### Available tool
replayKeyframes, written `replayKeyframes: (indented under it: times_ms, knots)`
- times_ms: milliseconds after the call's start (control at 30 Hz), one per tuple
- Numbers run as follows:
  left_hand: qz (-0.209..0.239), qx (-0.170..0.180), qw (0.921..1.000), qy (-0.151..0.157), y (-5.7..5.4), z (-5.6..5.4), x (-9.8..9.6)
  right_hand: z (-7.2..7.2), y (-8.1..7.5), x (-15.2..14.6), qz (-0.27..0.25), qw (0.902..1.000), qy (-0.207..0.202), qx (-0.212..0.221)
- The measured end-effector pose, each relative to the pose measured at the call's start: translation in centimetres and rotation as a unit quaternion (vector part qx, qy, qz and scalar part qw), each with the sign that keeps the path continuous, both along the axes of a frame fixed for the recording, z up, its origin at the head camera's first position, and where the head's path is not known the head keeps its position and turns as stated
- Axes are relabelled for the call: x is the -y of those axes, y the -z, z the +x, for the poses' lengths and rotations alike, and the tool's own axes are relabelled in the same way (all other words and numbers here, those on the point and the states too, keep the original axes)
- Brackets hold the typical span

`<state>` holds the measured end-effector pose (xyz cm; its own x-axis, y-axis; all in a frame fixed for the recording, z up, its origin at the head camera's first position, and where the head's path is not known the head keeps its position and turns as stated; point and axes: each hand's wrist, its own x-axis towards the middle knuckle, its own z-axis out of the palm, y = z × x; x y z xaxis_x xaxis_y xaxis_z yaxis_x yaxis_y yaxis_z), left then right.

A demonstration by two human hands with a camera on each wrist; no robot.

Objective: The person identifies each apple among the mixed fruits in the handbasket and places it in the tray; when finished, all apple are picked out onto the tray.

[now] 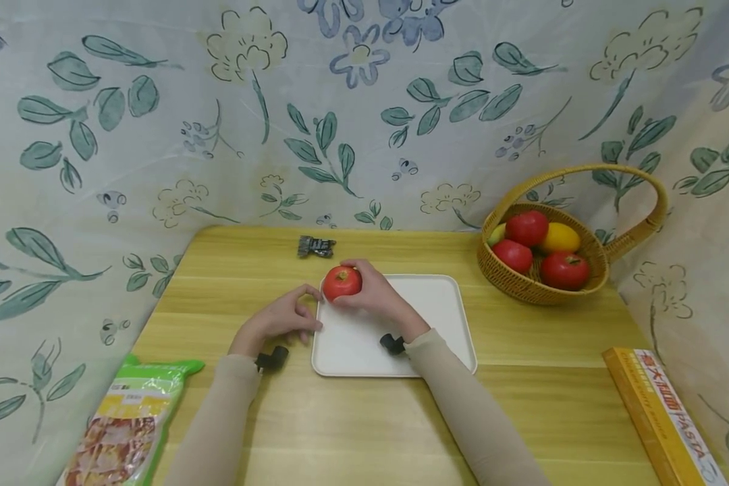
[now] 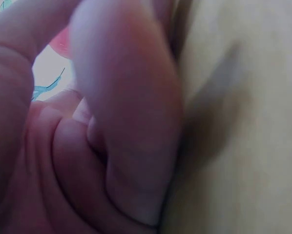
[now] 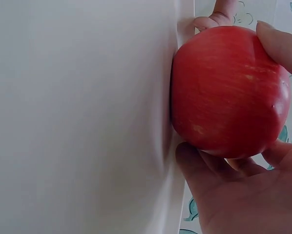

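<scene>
A red apple [image 1: 341, 283] sits at the far left corner of a white rectangular tray [image 1: 364, 358]. My right hand [image 1: 373, 290] grips it from the right, thumb on the near side and fingers around the far side. In the right wrist view the apple [image 3: 229, 92] is held between thumb and fingers, right against the tray surface [image 3: 77, 117]. My left hand [image 1: 282, 317] is at the tray's left edge, its loosely bent fingers and thumb right at the rim. The left wrist view shows its bent fingers [image 2: 126, 97] close over the wooden table.
At the back right stands a wicker basket [image 1: 525, 290] with a tall handle, holding several red and yellow fruits. A small black wrapped packet [image 1: 316, 246] lies behind the tray. A green-edged food bag [image 1: 124, 425] is front left, a yellow pasta box [image 1: 659, 418] front right. Patterned cloth hangs behind.
</scene>
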<state>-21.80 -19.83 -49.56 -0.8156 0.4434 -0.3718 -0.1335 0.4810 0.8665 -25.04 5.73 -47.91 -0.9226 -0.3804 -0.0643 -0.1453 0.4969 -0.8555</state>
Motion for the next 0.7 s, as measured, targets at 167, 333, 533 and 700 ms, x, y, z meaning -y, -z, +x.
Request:
replayKeyframes:
  times_ms: [167,333,533,700]
  knots:
    - [-0.006,0.001,1.0,-0.001,0.0,0.5,0.0,0.0,0.0,0.0,0.008,1.0,-0.004,-0.003]
    - [-0.001,0.004,1.0,0.007,0.1,1.0,-0.2,0.1,0.0,-0.5,0.012,0.9999,-0.002,-0.004]
    - [0.011,0.003,0.9998,0.017,0.3,1.8,-0.4,0.6,-1.3,-1.9,0.005,0.9998,-0.009,-0.019]
    - [0.0,0.021,0.9998,0.006,0.2,2.3,-0.1,1.8,-4.6,-5.1,-0.018,0.9982,0.001,-0.057]
